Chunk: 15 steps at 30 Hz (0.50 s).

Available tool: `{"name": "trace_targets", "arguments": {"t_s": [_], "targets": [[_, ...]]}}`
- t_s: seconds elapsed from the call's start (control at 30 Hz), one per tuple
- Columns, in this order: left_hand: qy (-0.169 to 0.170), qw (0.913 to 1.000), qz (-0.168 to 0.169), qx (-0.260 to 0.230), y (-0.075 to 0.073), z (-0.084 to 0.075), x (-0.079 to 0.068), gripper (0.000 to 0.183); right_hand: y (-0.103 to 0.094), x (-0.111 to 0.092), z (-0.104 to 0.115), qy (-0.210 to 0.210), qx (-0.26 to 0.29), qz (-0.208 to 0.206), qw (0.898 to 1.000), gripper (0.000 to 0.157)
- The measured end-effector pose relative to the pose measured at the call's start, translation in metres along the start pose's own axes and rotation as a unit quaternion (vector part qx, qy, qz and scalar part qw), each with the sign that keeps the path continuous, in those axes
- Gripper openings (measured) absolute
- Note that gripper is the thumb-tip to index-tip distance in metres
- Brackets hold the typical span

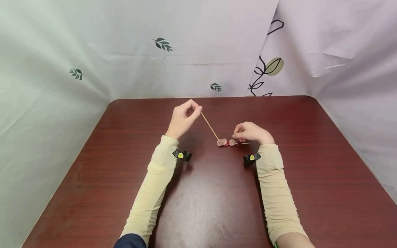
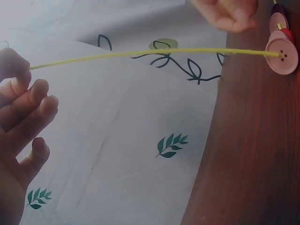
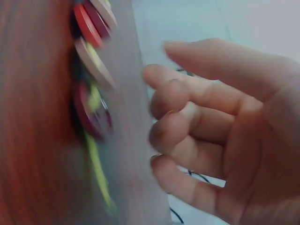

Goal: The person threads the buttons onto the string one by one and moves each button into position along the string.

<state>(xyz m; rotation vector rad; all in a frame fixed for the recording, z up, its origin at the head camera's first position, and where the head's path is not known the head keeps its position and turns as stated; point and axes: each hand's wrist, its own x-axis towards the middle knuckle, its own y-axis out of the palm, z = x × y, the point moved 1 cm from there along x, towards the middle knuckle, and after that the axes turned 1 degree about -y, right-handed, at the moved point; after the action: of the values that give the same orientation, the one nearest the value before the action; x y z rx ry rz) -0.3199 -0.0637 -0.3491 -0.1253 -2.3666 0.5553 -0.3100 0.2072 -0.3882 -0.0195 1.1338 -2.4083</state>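
My left hand (image 1: 183,117) pinches the end of a yellow string (image 2: 154,50) between thumb and forefinger, up above the table. From there the string runs taut and slanting down to a row of threaded buttons. The nearest is a pink button (image 2: 282,56) with several holes; beyond it in the row come a red button (image 3: 88,26), another pink one and a dark maroon button (image 3: 91,112). A short tail of string sticks out past the maroon one. Over that end hovers my right hand (image 1: 249,132), fingers loosely bent, apart from the buttons in the right wrist view.
The dark reddish-brown wooden table (image 1: 211,193) stretches out under both arms. Behind it hangs a pale curtain (image 1: 130,41) printed with leaves. A black strap device (image 1: 183,155) sits on the left wrist, and a similar one (image 1: 251,159) on the right.
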Motion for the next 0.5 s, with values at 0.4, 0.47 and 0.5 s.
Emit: {"name": "trace_targets", "arguments": {"t_s": [0.4, 0.47, 0.5], "targets": [[-0.065, 0.9891, 0.118, 0.06, -0.014, 0.008, 0.0, 0.015, -0.008, -0.019, -0.024, 0.093, -0.019, 0.078, 0.992, 0.006], [-0.072, 0.9847, 0.138, 0.079, -0.016, 0.01, 0.0, 0.016, -0.006, -0.016, -0.025, 0.092, -0.025, 0.077, 0.992, 0.006], [-0.074, 0.9824, 0.147, 0.088, -0.017, 0.011, 0.0, 0.016, -0.005, -0.014, -0.024, 0.089, -0.028, 0.076, 0.993, 0.006]]}}
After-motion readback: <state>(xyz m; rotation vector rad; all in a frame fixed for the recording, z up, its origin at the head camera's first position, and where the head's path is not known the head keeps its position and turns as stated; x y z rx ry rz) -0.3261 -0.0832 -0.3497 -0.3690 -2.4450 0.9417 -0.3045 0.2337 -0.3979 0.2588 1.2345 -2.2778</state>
